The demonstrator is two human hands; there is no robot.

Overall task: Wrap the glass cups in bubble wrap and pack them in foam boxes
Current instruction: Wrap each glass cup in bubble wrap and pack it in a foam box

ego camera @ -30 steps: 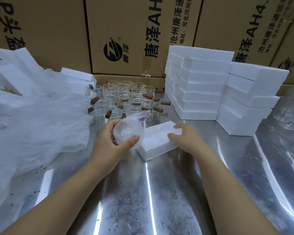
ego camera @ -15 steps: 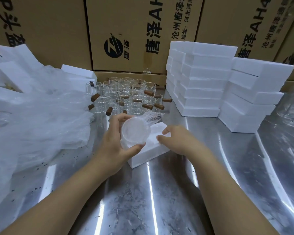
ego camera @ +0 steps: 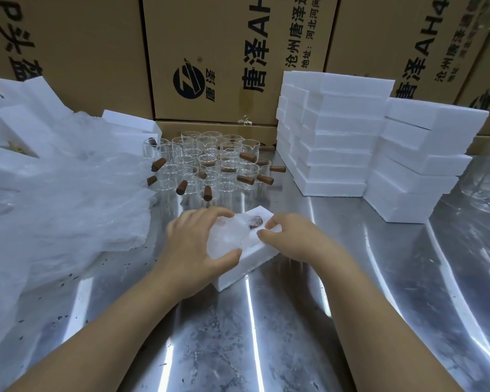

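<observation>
The left hand (ego camera: 194,247) grips the bubble-wrapped cup (ego camera: 227,236), pressing it into the foam box (ego camera: 246,261) between both hands. The right hand (ego camera: 292,236) pinches the box's far edge, steadying it on the worktop (ego camera: 238,335). The cup should go in squarely, with loose wrap tucked under.

Before you on the table (ego camera: 294,349) lies a foam box (ego camera: 249,258); cups (ego camera: 210,162) stand behind it, bubble wrap (ego camera: 57,199) left, box stacks (ego camera: 337,142) right, cartons (ego camera: 224,52) behind all
</observation>
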